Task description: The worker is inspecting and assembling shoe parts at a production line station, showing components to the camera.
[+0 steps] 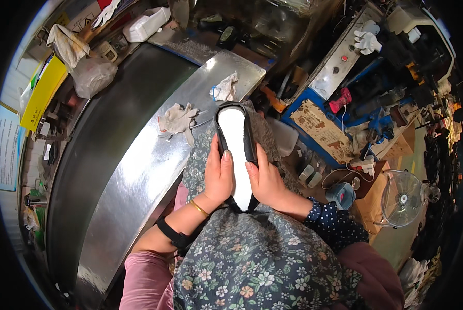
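A black shoe (222, 126) with a long white insole-shaped piece (233, 135) inside its dark rim rests over my lap, its rounded end pointing away from me. Along its left side my left hand (218, 175) is closed, the thumb lying on the white piece's edge. My right hand (267, 181) grips the opposite side, thumb also at the white edge. The shoe's underside is hidden. Beneath it spreads a dark floral apron (257, 258). To the left of the shoe, a grey-white work glove (178, 121) lies on the shiny metal ledge (133, 160).
A crumpled white cloth (225, 89) sits farther along the ledge. Beyond it curves a dark conveyor belt (107, 113). At right stand a blue-framed machine (298, 111), a blue bucket (341, 195) and a fan (403, 198). A white glove (367, 42) hangs near the machine's buttons.
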A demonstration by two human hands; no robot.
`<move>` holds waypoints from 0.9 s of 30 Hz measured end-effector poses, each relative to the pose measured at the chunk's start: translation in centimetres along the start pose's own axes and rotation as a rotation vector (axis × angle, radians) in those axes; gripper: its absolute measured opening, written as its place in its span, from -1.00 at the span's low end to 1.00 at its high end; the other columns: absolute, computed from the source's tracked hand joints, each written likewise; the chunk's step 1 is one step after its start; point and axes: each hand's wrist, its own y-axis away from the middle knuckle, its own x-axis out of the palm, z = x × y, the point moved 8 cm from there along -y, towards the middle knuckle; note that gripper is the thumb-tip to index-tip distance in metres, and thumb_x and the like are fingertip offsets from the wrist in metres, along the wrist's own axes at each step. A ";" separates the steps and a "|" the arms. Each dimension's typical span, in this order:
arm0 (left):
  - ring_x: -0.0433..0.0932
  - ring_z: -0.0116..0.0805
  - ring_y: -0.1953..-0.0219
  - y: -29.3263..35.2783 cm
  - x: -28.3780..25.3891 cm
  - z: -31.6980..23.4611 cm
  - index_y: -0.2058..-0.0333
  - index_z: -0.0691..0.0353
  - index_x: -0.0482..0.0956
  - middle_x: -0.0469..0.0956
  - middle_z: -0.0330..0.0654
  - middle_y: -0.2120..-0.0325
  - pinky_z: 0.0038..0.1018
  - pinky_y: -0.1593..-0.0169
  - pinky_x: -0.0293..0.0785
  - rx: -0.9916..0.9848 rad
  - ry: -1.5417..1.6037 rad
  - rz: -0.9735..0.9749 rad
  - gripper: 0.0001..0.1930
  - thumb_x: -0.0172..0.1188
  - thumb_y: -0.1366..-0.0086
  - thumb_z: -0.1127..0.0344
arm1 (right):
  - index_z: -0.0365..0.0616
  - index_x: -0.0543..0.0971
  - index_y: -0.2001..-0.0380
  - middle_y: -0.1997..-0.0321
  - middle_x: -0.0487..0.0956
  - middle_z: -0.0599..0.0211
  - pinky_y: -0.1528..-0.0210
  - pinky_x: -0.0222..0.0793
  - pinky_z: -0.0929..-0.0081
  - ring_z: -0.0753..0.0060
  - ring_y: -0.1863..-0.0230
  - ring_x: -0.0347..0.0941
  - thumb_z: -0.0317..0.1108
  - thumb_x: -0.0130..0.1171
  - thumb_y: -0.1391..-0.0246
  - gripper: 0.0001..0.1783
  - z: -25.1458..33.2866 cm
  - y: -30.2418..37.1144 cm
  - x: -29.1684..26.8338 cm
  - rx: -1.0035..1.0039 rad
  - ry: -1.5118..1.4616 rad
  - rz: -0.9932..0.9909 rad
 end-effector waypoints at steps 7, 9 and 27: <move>0.50 -0.34 0.01 -8.8 1.5 0.3 -0.10 0.18 0.42 0.54 -0.15 0.05 -0.38 -0.12 0.41 -0.491 0.981 0.248 -0.36 -0.22 -0.42 -0.26 | -0.32 0.30 -0.01 0.28 0.54 -0.30 0.16 0.42 0.08 -0.20 0.16 0.55 0.10 -0.22 -0.36 -0.41 -3.4 -1.6 -1.3 0.080 -0.035 0.327; 0.56 -0.39 0.25 -8.9 2.9 0.3 0.18 0.14 0.53 0.60 -0.22 0.32 -0.42 0.09 0.51 -0.628 0.934 0.295 -0.42 -0.14 -0.37 -0.31 | -0.25 0.29 -0.18 0.06 0.54 0.00 -0.06 0.36 0.27 0.18 0.00 0.48 0.31 -0.32 -0.30 -0.20 -5.6 -5.3 -1.5 0.412 -0.524 0.244; 0.35 -0.44 -0.10 -7.2 2.7 0.9 -0.16 0.31 0.36 0.44 -0.21 -0.04 -0.51 -0.21 0.22 -0.099 0.510 0.216 -0.60 -0.03 -0.48 0.19 | -0.29 0.45 -0.11 -0.14 0.49 0.25 -0.26 0.19 0.49 0.44 -0.16 0.37 -0.25 -0.13 -0.40 -0.61 -1.1 -10.6 1.3 0.309 -1.234 0.514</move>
